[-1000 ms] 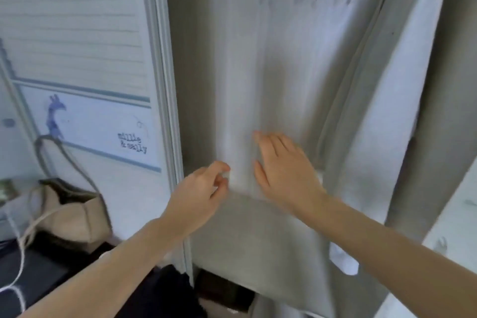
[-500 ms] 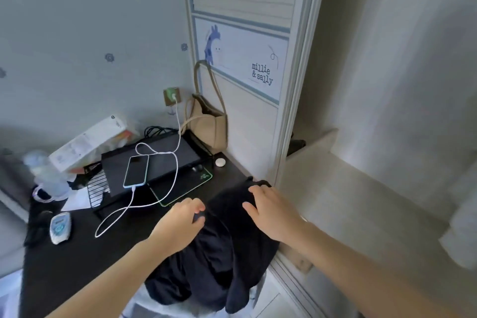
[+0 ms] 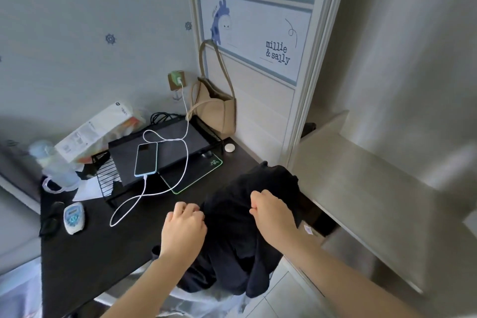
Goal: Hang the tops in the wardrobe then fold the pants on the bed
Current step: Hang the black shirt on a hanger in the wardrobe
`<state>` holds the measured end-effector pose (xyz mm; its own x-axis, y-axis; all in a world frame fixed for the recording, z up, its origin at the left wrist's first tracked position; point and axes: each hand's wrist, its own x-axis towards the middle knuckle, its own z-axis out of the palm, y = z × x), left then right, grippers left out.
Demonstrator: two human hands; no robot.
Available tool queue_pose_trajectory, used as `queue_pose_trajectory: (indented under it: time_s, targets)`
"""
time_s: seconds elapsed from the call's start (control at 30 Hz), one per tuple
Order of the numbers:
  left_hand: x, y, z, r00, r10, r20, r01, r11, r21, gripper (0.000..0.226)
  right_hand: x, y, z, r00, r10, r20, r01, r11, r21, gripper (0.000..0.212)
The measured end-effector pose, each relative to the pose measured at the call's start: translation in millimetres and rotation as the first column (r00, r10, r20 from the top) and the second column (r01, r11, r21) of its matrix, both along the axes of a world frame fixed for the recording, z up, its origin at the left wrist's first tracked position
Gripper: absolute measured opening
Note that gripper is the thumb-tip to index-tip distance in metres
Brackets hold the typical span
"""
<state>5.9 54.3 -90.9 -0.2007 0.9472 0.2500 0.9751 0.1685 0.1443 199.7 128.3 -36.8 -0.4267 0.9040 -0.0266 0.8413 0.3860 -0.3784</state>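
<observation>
Both my hands are down on the black garment (image 3: 232,217), which lies heaped over the near right corner of the dark desk (image 3: 85,253) and spills off its edge. My left hand (image 3: 184,227) has its fingers curled in a pinch on the cloth's left edge. My right hand (image 3: 273,214) sits on top of the heap, fingers bunched into a fold near the middle. Off to the left, a phone (image 3: 145,159) on a white cable (image 3: 180,162) rests on a black stand; a beige bag (image 3: 216,108) hangs by the wardrobe door (image 3: 258,33)
</observation>
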Motion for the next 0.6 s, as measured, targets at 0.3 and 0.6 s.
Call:
queue_pose_trajectory:
  time_s: [0.3, 0.6]
  targets:
    - [-53.6, 20.6, -21.2, 0.642, 0.555, 0.529, -0.165, 0.774, -0.611, 0.025, 15.4, 16.9, 49.9, 0.689, -0.368, -0.625, 0.175, 0.921, -0.349, 0.011]
    - [-35.5, 72.4, 67.4, -0.374, 0.263, 0.890, -0.292, 0.877, -0.382, 0.016, 87.1, 13.5, 99.9, 0.427, -0.460, -0.779, 0.291, 0.885, -0.363, 0.023]
